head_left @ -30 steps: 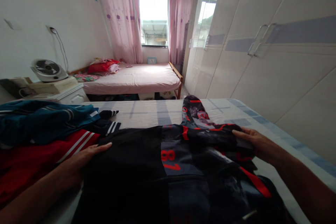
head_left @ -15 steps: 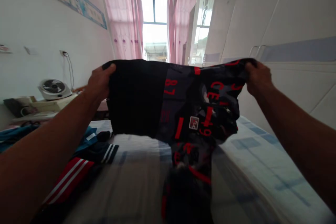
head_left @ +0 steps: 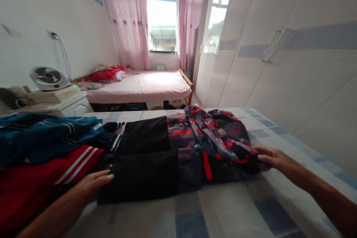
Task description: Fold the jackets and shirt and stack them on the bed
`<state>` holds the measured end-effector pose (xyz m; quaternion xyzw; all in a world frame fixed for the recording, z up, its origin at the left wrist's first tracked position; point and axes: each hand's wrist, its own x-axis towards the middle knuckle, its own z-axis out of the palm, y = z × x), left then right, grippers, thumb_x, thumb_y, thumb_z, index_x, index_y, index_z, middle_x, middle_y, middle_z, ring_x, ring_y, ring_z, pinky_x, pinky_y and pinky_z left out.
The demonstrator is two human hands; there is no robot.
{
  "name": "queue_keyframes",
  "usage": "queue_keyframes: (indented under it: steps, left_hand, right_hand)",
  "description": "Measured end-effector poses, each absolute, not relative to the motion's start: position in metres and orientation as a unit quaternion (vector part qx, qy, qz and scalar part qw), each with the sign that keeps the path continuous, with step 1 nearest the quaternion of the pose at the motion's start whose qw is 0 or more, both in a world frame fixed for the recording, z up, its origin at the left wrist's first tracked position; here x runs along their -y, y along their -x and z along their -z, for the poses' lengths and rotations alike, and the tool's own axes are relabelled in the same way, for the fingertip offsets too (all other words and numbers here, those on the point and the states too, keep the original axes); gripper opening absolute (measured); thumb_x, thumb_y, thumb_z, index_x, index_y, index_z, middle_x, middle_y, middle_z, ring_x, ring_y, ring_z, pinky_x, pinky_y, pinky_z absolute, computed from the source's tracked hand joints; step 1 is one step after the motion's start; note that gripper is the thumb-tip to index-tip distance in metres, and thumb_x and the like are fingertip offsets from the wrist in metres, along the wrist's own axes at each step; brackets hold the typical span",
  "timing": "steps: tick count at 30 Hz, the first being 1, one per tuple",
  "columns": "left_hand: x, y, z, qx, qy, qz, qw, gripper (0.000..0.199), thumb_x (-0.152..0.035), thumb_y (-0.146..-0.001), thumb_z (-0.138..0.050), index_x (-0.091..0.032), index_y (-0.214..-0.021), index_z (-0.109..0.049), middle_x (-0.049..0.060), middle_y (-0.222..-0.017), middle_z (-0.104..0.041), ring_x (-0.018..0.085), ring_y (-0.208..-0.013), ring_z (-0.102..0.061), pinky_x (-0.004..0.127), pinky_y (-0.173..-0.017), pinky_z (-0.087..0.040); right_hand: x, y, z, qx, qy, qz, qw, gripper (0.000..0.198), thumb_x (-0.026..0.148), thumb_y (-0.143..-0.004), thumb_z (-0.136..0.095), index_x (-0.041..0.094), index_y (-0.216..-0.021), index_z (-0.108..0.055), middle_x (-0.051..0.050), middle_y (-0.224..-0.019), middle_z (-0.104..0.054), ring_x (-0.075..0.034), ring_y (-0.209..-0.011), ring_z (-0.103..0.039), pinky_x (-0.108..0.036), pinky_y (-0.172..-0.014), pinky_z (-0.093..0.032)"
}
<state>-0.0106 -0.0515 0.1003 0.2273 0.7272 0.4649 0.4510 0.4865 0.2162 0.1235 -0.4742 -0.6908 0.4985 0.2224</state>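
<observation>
A dark jacket [head_left: 150, 171] with a plain black lower part and a grey, red-lettered upper part lies spread on the bed. Its upper end is bunched on the right, with folds over one another. At the black hem on the left is my left hand [head_left: 96, 184], its fingers stretched along the edge and the fabric not gripped. My right hand [head_left: 272, 157] has its thumb and fingers closed at the bunched right end; some blur lies over the fingertips. A red garment with white stripes [head_left: 75, 165] is close beside my left hand.
Blue clothes [head_left: 61, 134] are heaped on the left of the checked bed sheet [head_left: 228, 208]. A fan [head_left: 48, 78] stands on a cabinet at the left wall. Farther back is a pink-covered bed [head_left: 145, 87] below the window. White wardrobes [head_left: 251, 78] line the right.
The jacket, held up stretched between both hands before, has come down flat onto the bed. Both hands have lowered with it, and the left has let go. The view has tilted down.
</observation>
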Motion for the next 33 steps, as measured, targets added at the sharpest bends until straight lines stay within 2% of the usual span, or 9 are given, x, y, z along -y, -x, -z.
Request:
queue_keyframes:
  steps: [4, 8, 12, 17, 19, 21, 25, 29, 33]
  left_hand:
    - [0.052, -0.006, -0.089, -0.725, -0.211, -0.436, 0.49, 0.041, -0.057, -0.054, -0.076, -0.021, -0.072, -0.071, 0.003, -0.075, -0.074, 0.028, -0.079, -0.07, 0.034, -0.073, -0.056]
    - [0.048, -0.018, -0.113, -0.678, -0.239, -0.522, 0.458, 0.043, -0.047, -0.065, -0.074, -0.021, -0.098, -0.068, 0.004, -0.088, -0.075, 0.024, -0.08, -0.07, 0.03, -0.072, -0.056]
    - [0.058, -0.016, -0.111, -0.705, -0.245, -0.536, 0.395, 0.042, -0.046, -0.068, -0.071, -0.029, -0.106, -0.064, 0.0, -0.092, -0.074, 0.024, -0.086, -0.069, 0.029, -0.075, -0.056]
    - [0.068, -0.007, -0.076, -0.8, -0.329, -0.416, 0.281, 0.035, -0.05, -0.071, -0.062, -0.026, -0.097, -0.067, 0.002, -0.102, -0.072, 0.029, -0.102, -0.063, 0.033, -0.087, -0.052]
    - [0.07, -0.006, -0.068, -0.831, -0.329, -0.397, 0.211, 0.036, -0.051, -0.074, -0.056, -0.025, -0.097, -0.066, 0.003, -0.104, -0.071, 0.03, -0.106, -0.061, 0.034, -0.088, -0.051]
    - [0.073, -0.005, -0.065, -0.853, -0.328, -0.374, 0.155, 0.035, -0.051, -0.076, -0.051, -0.026, -0.097, -0.064, 0.003, -0.1, -0.071, 0.029, -0.104, -0.062, 0.034, -0.083, -0.053]
    - [0.08, -0.013, -0.072, -0.885, -0.381, -0.26, 0.056, 0.038, -0.044, -0.081, -0.043, -0.022, -0.109, -0.056, 0.01, -0.101, -0.068, 0.03, -0.087, -0.066, 0.04, -0.076, -0.054]
    - [0.078, -0.03, -0.086, -0.777, -0.557, -0.251, -0.153, 0.045, -0.037, -0.085, -0.041, -0.026, -0.128, -0.046, 0.011, -0.13, -0.053, 0.032, -0.114, -0.054, 0.049, -0.1, -0.04]
    - [0.065, -0.033, -0.073, -0.666, -0.703, -0.201, -0.15, 0.047, -0.036, -0.087, -0.047, -0.037, -0.134, -0.044, 0.001, -0.144, -0.043, 0.028, -0.13, -0.042, 0.046, -0.107, -0.036]
  right_hand:
    - [-0.201, -0.473, -0.1, 0.672, 0.512, -0.494, 0.205, 0.047, 0.051, -0.072, -0.063, 0.02, -0.107, -0.068, -0.006, -0.109, -0.069, -0.028, -0.105, -0.062, -0.035, -0.09, -0.048]
    - [-0.199, -0.457, -0.118, 0.658, 0.554, -0.436, 0.266, 0.049, 0.056, -0.066, -0.065, 0.017, -0.096, -0.069, -0.005, -0.087, -0.072, -0.024, -0.08, -0.067, -0.032, -0.071, -0.053]
    - [-0.192, -0.465, -0.128, 0.648, 0.552, -0.404, 0.335, 0.047, 0.057, -0.07, -0.06, 0.019, -0.096, -0.067, -0.002, -0.076, -0.07, -0.018, -0.065, -0.064, -0.028, -0.063, -0.051]
    - [-0.191, -0.473, -0.097, 0.74, 0.562, -0.288, 0.231, 0.04, 0.056, -0.073, -0.054, 0.02, -0.083, -0.068, -0.004, -0.077, -0.07, -0.024, -0.075, -0.065, -0.032, -0.067, -0.048]
    - [-0.194, -0.472, -0.087, 0.759, 0.559, -0.229, 0.243, 0.038, 0.054, -0.077, -0.049, 0.021, -0.085, -0.067, -0.004, -0.08, -0.07, -0.024, -0.077, -0.065, -0.032, -0.069, -0.047]
    - [-0.197, -0.47, -0.083, 0.763, 0.561, -0.184, 0.263, 0.037, 0.051, -0.081, -0.046, 0.022, -0.091, -0.066, -0.004, -0.084, -0.071, -0.023, -0.079, -0.065, -0.032, -0.071, -0.047]
    - [-0.198, -0.465, -0.087, 0.805, 0.55, -0.092, 0.204, 0.03, 0.043, -0.083, -0.045, 0.022, -0.092, -0.066, -0.005, -0.088, -0.069, -0.024, -0.081, -0.064, -0.035, -0.072, -0.046]
    - [-0.178, -0.442, -0.105, 0.819, 0.503, 0.004, 0.277, 0.029, 0.037, -0.087, -0.042, 0.02, -0.096, -0.063, -0.009, -0.1, -0.065, -0.025, -0.094, -0.06, -0.036, -0.08, -0.045]
    - [-0.162, -0.407, -0.112, 0.854, 0.417, -0.079, 0.302, 0.028, 0.037, -0.092, -0.038, 0.023, -0.093, -0.062, -0.006, -0.094, -0.065, -0.019, -0.086, -0.061, -0.03, -0.079, -0.044]
